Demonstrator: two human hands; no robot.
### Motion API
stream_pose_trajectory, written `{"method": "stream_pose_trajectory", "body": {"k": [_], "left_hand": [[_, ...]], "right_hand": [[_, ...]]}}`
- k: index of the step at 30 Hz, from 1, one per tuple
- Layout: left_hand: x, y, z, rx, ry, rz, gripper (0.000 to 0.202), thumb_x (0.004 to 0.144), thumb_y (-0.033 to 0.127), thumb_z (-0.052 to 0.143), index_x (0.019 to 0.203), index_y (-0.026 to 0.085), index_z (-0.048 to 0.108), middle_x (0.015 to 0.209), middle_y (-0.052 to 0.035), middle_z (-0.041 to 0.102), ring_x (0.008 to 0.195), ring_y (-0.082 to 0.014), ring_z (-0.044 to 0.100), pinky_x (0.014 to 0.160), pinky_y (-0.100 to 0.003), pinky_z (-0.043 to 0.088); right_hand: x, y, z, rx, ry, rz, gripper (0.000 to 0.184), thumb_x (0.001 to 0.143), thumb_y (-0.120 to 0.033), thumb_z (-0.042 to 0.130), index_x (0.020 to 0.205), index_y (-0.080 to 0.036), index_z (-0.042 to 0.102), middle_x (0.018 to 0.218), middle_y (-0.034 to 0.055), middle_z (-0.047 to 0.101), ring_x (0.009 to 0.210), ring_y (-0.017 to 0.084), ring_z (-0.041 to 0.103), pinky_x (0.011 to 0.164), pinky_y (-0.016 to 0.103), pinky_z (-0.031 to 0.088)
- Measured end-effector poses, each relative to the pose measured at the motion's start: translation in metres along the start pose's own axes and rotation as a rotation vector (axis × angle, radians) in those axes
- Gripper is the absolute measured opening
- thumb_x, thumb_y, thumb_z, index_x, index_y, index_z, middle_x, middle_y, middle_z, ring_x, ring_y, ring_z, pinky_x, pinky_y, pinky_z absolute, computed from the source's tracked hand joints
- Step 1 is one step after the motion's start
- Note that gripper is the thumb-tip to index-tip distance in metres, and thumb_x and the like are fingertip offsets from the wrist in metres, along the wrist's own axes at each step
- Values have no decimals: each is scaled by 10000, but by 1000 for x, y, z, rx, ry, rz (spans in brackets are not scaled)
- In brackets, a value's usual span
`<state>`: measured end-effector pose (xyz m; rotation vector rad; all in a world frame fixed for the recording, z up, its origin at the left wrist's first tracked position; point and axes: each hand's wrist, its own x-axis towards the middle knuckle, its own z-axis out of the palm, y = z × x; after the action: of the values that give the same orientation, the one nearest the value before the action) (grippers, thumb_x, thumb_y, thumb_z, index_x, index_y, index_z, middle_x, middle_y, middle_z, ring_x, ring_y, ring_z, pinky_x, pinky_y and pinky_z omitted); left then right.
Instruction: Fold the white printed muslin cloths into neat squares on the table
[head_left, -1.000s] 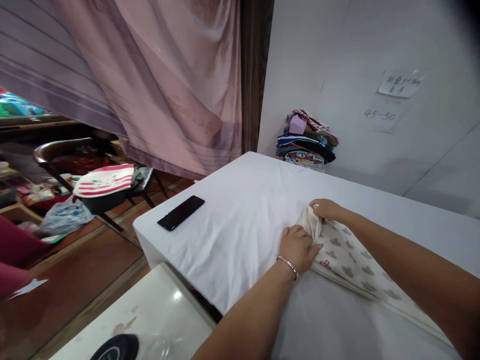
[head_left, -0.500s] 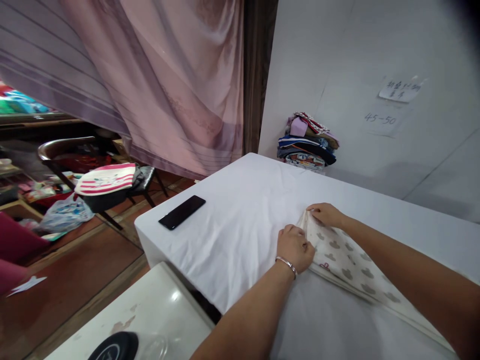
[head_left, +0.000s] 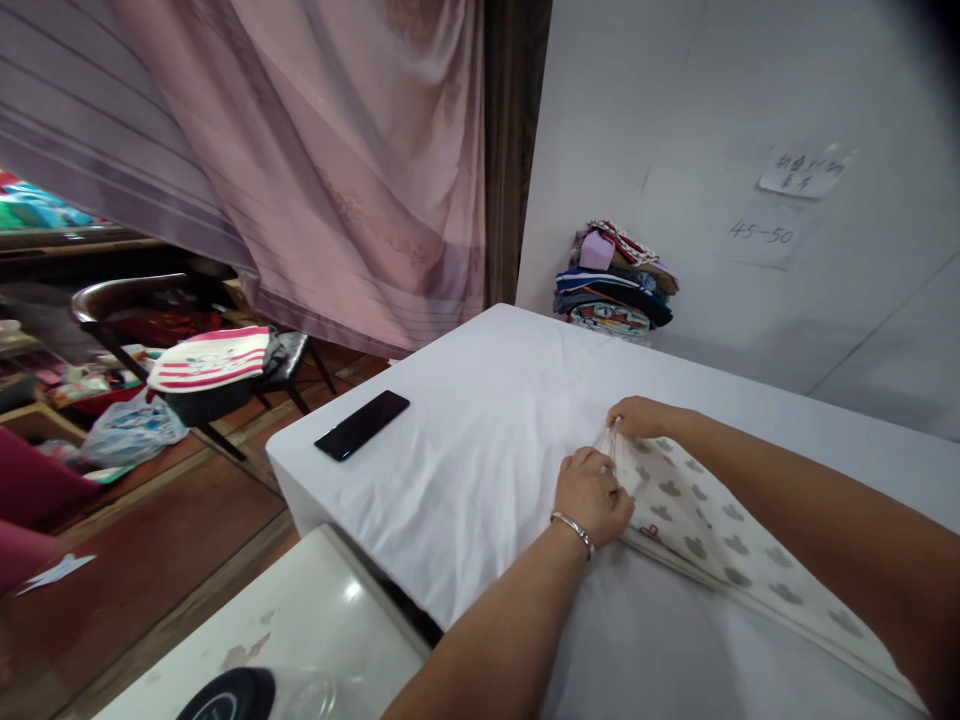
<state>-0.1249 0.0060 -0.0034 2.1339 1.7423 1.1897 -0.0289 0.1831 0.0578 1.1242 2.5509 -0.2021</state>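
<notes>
A cream cloth garment (head_left: 694, 520) with grey mouse-head prints and a small red mark lies folded lengthwise on the white-covered table (head_left: 465, 460); its exact kind cannot be told. My left hand (head_left: 592, 495), with a silver bracelet at the wrist, is closed on the garment's near left corner. At the far left corner, the fingers of my right hand (head_left: 645, 418) pinch the cloth edge. Between the two hands the end of the fabric is drawn up into small creases. My right forearm hides part of the far side, and the garment runs off toward the lower right.
A black phone (head_left: 362, 425) lies at the table's left end. Folded clothes (head_left: 615, 280) are stacked behind the far edge, by the wall. A pale side table (head_left: 330, 600) bears a dark round lid (head_left: 232, 695). A chair (head_left: 187, 385) holds a striped cloth; a pink curtain (head_left: 390, 180) hangs behind.
My right hand has shifted slightly left and away from me, tugging the cloth corner with it. My left hand stays nearly in place, still gripping the near corner.
</notes>
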Motion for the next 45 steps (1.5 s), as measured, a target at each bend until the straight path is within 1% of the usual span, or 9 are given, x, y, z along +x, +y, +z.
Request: {"method": "stream_pose_trajectory", "body": {"k": [3, 8, 15, 21, 26, 29, 35, 42, 45], "left_hand": [[0, -1, 0, -8, 4, 2, 144, 680, 220, 539, 591, 206, 652, 924, -5, 634, 966, -199, 472, 800, -363, 374], [0, -1, 0, -14, 1, -13, 141, 676, 222, 539, 601, 210, 657, 911, -4, 637, 963, -201, 471, 793, -362, 376], [0, 3, -5, -10, -41, -50, 162, 689, 214, 529, 593, 216, 659, 914, -18, 639, 970, -206, 472, 795, -353, 393], [1, 2, -7, -8, -59, -56, 174, 693, 211, 524, 597, 215, 669, 920, -32, 643, 970, -216, 479, 784, -354, 402], [2, 2, -7, 4, -52, -51, 165, 690, 208, 529, 619, 213, 678, 924, -38, 646, 962, -219, 485, 785, -360, 403], [2, 1, -7, 12, -35, -71, 157, 681, 204, 530, 609, 208, 669, 927, -39, 647, 967, -221, 485, 774, -353, 405], [3, -4, -5, 92, -47, -252, 170, 693, 205, 498, 618, 183, 649, 810, -63, 640, 916, -222, 500, 723, -329, 424], [4, -2, -7, 211, -136, -326, 213, 727, 247, 465, 659, 155, 644, 812, -99, 629, 854, -236, 525, 719, -347, 419], [4, -3, -6, 228, -153, -346, 179, 718, 252, 479, 692, 159, 629, 837, -96, 622, 847, -234, 537, 718, -346, 411]], "right_hand": [[0, 0, 0, -7, -22, -2, 370, 620, -89, 470, 896, -197, 691, 886, 46, 675, 796, 173, 591, 659, 225, 407], [-2, -1, 2, -6, 18, -27, 352, 626, -107, 471, 905, -195, 667, 866, 48, 660, 795, 177, 577, 646, 230, 392], [-7, -2, 1, 28, -18, -38, 331, 587, -93, 501, 843, -219, 668, 869, 34, 654, 790, 184, 577, 627, 233, 397], [-15, -5, -1, 63, -45, -60, 396, 564, -71, 494, 895, -226, 646, 690, 10, 630, 649, 160, 561, 540, 217, 364], [-16, -4, 3, 58, -25, -93, 278, 566, -63, 488, 758, -208, 627, 692, 8, 619, 634, 144, 533, 536, 216, 328], [-16, -1, 3, 64, 32, -110, 210, 599, -92, 496, 741, -208, 599, 697, 1, 609, 639, 137, 513, 542, 217, 310], [-18, 4, 14, 122, 191, -33, 162, 724, -197, 473, 835, -216, 589, 747, 17, 626, 661, 148, 524, 559, 229, 318], [-26, 3, 49, 271, 404, 24, 381, 818, -247, 392, 1176, -194, 513, 945, 47, 640, 829, 164, 566, 730, 250, 397], [-30, 1, 64, 311, 497, 63, 425, 833, -307, 397, 1223, -157, 472, 1092, 86, 595, 962, 185, 540, 835, 288, 396]]}}
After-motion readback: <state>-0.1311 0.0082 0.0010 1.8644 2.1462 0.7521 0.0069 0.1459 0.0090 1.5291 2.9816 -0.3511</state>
